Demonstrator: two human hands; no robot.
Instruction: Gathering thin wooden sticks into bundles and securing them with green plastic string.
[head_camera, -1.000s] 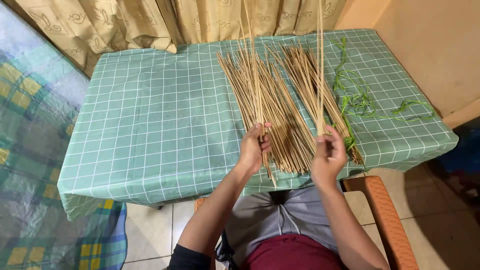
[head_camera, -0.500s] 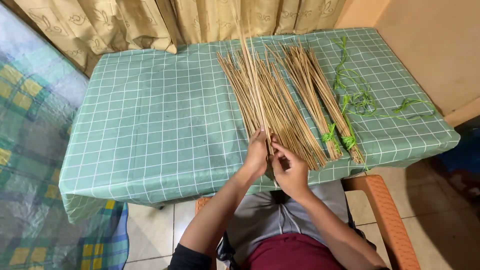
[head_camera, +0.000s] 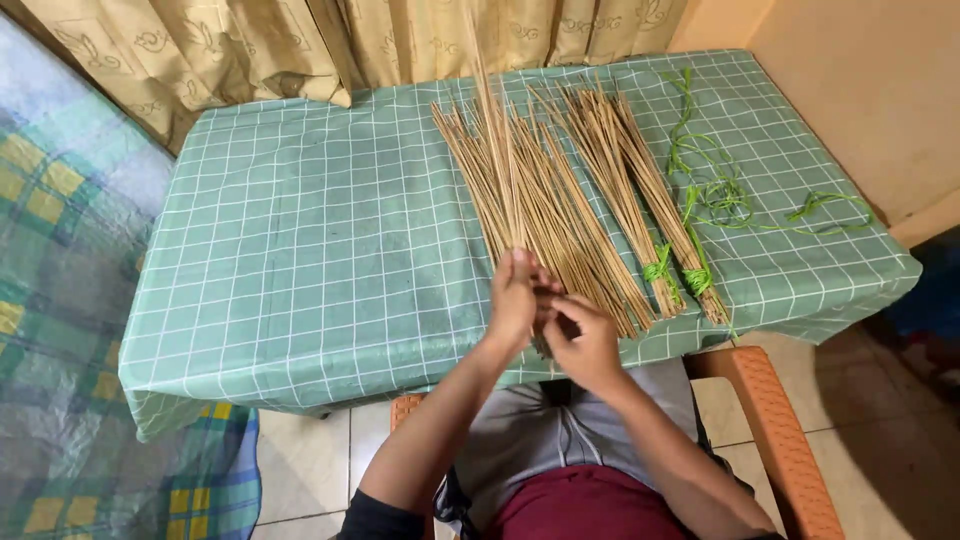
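A heap of thin tan sticks (head_camera: 560, 215) lies on a table with a green checked cloth (head_camera: 320, 250). My left hand (head_camera: 513, 300) is closed around a small bunch of sticks (head_camera: 497, 150) that stands up from the heap near the table's front edge. My right hand (head_camera: 583, 335) is right beside it, fingers pinching at the lower ends of that bunch. Two bundles (head_camera: 640, 200) tied with green string lie to the right of the loose heap.
Loose green string (head_camera: 720, 190) trails over the cloth's right part. Beige curtains (head_camera: 300, 40) hang behind the table. An orange chair arm (head_camera: 770, 430) is at my right. A checked blue and yellow fabric (head_camera: 60, 300) lies at the left.
My right hand set a stick bundle down at the right and came left to join my left hand at the held bunch. The left hand stayed near the front edge.
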